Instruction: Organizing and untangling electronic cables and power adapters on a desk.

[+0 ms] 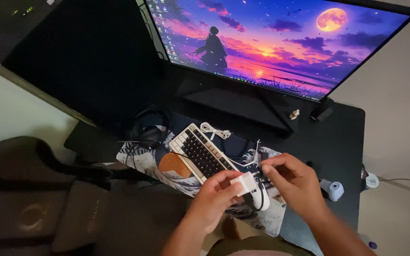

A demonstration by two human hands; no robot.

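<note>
In the lower middle of the frame the left hand point(213, 196) held a small white box-shaped device point(246, 183), its fingers curled around it and the thumb pressed on the near side; the right hand point(294, 182) came from the lower right, with its fingertips pinched together at the far end of the same device, where a black cable point(261, 196) looped down below it; whether the fingers gripped the cable end or the device itself I could not tell. Both hands were above the near edge of a desk mat point(167, 163) printed with waves and an orange disc; the mat lay on the dark bench point(342, 137).

Just behind the hands, in the centre of the frame, a compact keyboard point(199, 151) with dark keys and a cream frame lay diagonally on the mat; a coiled white cable point(215, 130) rested beside its far end. Black headphones point(149, 132) lay to the left of the keyboard. A large monitor point(271, 42) filled the upper part of the frame, showing a purple sunset scene; a dark computer case point(81, 57) stood at the upper left. A small pale blue object point(334, 189) sat at the right of the bench, near the right hand; a dark chair point(39, 199) occupied the lower left.
</note>
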